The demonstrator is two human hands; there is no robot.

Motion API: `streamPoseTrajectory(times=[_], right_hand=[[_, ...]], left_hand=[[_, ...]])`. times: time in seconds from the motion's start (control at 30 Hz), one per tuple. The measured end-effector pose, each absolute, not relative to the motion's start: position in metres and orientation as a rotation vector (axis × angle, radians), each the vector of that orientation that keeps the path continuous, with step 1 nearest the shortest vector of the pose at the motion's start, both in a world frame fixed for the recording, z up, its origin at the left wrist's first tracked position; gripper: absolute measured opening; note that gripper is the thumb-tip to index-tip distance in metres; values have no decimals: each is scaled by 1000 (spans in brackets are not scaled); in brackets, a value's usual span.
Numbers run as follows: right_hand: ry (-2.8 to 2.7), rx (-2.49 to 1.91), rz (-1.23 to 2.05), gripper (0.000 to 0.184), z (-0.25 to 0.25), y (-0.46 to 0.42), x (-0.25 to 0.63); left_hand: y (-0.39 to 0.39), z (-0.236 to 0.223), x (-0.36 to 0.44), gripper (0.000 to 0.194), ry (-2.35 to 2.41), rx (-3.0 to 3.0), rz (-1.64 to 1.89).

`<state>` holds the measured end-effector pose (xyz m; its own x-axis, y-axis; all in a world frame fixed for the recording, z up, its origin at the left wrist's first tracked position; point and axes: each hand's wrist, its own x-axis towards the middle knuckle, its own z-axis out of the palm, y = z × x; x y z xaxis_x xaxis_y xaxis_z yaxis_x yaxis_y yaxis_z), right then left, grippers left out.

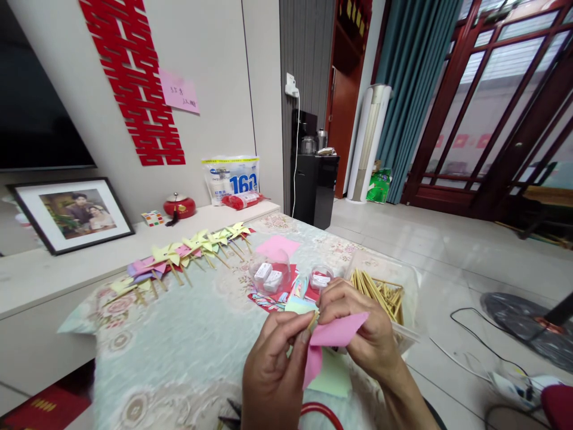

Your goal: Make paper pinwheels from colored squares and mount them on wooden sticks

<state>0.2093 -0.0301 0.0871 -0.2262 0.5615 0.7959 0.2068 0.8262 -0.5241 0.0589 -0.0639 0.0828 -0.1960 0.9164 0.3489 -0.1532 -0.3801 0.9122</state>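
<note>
My left hand is closed, with thumb and forefinger pinched round a short visible end of a wooden stick. Against it, my right hand is closed on a pink paper pinwheel, whose folded blades stick out between the two hands. The fingertips of both hands nearly meet, so the joint between stick and paper is hidden. Under my hands lie green paper sheets. Close to my left wrist are dark pointed tips and a red loop handle, partly covered.
Several paper pinwheels on sticks line the far left of the cloth-covered table. A clear bin of wooden sticks stands at right. Two round clear tubs hold small white packs. Behind is a white cabinet with a framed photo.
</note>
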Motion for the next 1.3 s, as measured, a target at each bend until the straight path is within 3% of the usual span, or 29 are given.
streamPoseTrajectory(times=[1.3], right_hand=[[-1764,-530,335,28,81,-25,207]], left_hand=[[-66,65,50,25,1195,2028,1762]])
